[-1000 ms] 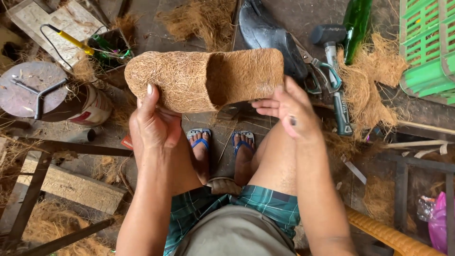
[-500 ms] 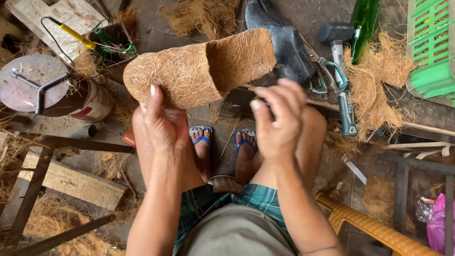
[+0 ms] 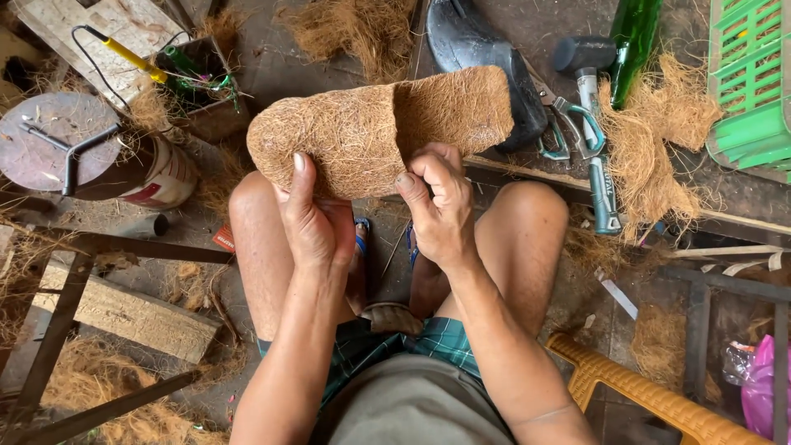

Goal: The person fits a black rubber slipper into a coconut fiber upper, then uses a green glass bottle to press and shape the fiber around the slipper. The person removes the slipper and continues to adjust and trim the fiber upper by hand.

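Note:
A slipper made of brown coconut fibre (image 3: 371,132) is held up in front of me, toe strap on the left, heel pointing right. My left hand (image 3: 311,216) grips its near edge from below, thumb up against the fibre. My right hand (image 3: 441,202) pinches the near edge at the middle, where the strap meets the sole, fingers curled. My bare knees and sandalled feet show underneath.
A black shoe last (image 3: 478,49), a hammer (image 3: 589,91), pliers (image 3: 568,124) and a green bottle (image 3: 634,37) lie behind. Loose fibre (image 3: 651,140) sits on the right, beside a green crate (image 3: 750,82). A tin with a metal lid (image 3: 74,152) stands on the left. A yellow chair arm (image 3: 651,395) is near right.
My right hand came off the slipper's right end and moved left to pinch its middle edge. The slipper tilted, then dropped lower and closer. My knees spread apart.

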